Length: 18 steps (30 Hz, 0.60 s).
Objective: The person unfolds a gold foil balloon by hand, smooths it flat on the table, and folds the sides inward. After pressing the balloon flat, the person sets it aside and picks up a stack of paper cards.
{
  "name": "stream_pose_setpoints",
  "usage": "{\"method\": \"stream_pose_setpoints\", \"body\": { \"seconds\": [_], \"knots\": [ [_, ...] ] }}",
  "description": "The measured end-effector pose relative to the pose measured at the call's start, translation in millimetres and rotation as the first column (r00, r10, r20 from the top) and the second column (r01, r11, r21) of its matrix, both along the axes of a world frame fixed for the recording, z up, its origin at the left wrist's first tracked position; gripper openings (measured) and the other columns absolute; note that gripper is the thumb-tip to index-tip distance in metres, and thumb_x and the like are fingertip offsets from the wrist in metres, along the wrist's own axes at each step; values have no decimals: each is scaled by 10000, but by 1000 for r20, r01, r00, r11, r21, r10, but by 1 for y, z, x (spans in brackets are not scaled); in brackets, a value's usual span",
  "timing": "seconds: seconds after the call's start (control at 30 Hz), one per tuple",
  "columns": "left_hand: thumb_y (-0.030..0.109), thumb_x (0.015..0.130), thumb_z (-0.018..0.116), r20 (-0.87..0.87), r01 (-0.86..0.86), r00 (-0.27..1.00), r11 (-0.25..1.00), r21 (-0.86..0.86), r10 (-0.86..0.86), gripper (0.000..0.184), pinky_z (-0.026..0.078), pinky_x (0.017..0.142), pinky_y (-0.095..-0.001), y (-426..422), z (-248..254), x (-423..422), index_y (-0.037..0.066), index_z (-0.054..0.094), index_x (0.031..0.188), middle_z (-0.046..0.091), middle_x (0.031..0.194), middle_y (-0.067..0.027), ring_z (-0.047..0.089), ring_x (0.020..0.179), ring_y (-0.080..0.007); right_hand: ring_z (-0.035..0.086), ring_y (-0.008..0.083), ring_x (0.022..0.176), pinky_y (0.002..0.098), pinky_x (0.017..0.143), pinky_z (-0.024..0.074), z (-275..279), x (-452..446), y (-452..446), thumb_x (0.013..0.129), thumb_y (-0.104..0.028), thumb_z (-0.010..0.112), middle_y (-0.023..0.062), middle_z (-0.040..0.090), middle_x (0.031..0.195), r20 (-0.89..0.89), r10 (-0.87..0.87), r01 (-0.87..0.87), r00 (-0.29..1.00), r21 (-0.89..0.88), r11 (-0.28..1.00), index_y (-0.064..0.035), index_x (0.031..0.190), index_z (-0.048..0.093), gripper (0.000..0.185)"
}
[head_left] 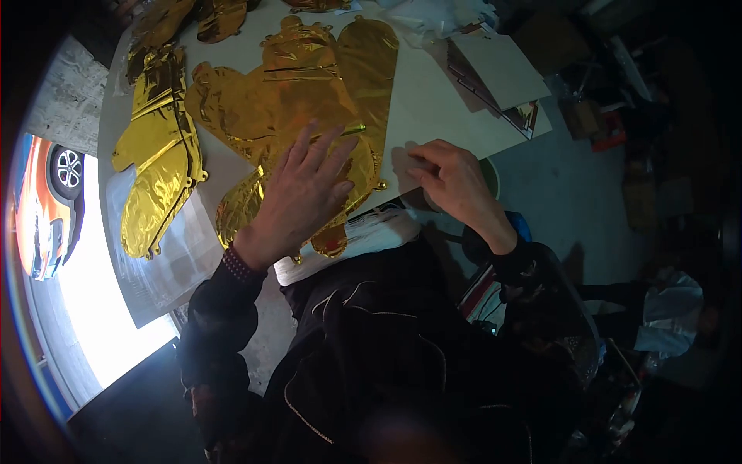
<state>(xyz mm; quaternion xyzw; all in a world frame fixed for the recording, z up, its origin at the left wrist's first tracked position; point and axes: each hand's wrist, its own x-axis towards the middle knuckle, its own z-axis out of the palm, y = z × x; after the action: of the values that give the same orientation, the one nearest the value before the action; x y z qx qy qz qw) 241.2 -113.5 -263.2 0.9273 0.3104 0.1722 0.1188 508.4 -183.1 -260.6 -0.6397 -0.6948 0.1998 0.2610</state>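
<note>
Flat gold foil balloons (309,89) lie overlapped on the white table in front of me. My left hand (301,185) rests on or just over the nearest foil, its fingers stretched out and spread. Right of the foil, my right hand (456,182) hovers near the table's edge. Its fingers are half bent, with a gap between thumb and forefinger, and I see nothing held there. Another gold foil balloon (158,182), folded and creased, lies at the left on clear plastic. Part of the foil under my left hand is hidden.
The white table (421,116) has sheets of card (502,69) at its right and crumpled clear plastic (433,19) at the back. More foil (220,19) lies at the far edge. A car (50,205) stands outside the doorway at left. Boxes (583,116) sit at right.
</note>
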Motion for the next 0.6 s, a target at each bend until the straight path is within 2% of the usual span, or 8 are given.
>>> {"method": "stream_pose_setpoints", "body": {
  "seconds": [0.1, 0.2, 0.3, 0.4, 0.5, 0.6],
  "knots": [
    [267, 958, 653, -17, 23, 1000, 999, 31, -23, 656, 334, 1200, -528, 3, -16, 5, 119, 404, 1547, 404, 1581, -138, 285, 1520, -391, 714, 248, 950, 334, 777, 576, -2, 10, 18, 919, -82, 737, 169, 706, 1135, -44, -51, 51, 998, 0, 999, 40, 1222, 669, 334],
    [275, 952, 659, -26, 27, 999, 999, 19, -27, 653, 338, 1192, -514, 6, -32, 7, 115, 421, 1538, 411, 1578, -134, 308, 1507, -385, 693, 352, 1031, 429, 905, 553, -2, 14, 38, 909, -110, 735, 205, 690, 1160, -86, -62, 61, 994, -8, 998, 32, 1222, 664, 351],
    [297, 947, 665, -62, 23, 998, 998, 64, -19, 645, 347, 1182, -504, 6, -39, 7, 113, 442, 1524, 425, 1568, -128, 338, 1489, -376, 626, 383, 1159, 457, 997, 503, -7, 17, 56, 905, -92, 718, 211, 650, 1244, 101, 19, -28, 995, 92, 995, 38, 1281, 617, 410],
    [312, 942, 671, -35, 16, 999, 997, 74, -14, 639, 344, 1183, -501, 7, -42, 8, 113, 460, 1511, 434, 1561, -120, 363, 1469, -368, 518, 412, 1296, 477, 1070, 443, -21, 15, 74, 901, -95, 716, 213, 576, 1351, 151, 86, -122, 985, 246, 961, 15, 1350, 561, 488],
    [312, 936, 678, -41, 6, 999, 996, 85, -2, 639, 342, 1185, -496, 7, -43, 10, 115, 464, 1505, 439, 1554, -117, 369, 1465, -364, 416, 395, 1399, 510, 1133, 376, -38, 7, 91, 939, -175, 691, 195, 480, 1468, 270, 108, -193, 957, 310, 931, -23, 1429, 495, 549],
    [305, 928, 687, -38, -1, 999, 997, 82, 5, 642, 339, 1188, -496, 6, -43, 10, 118, 468, 1502, 445, 1546, -123, 369, 1464, -363, 346, 369, 1459, 544, 1182, 300, -46, -3, 95, 976, -263, 644, 178, 437, 1520, 369, 167, -259, 914, 214, 942, -43, 1460, 476, 558]
  ]
}}
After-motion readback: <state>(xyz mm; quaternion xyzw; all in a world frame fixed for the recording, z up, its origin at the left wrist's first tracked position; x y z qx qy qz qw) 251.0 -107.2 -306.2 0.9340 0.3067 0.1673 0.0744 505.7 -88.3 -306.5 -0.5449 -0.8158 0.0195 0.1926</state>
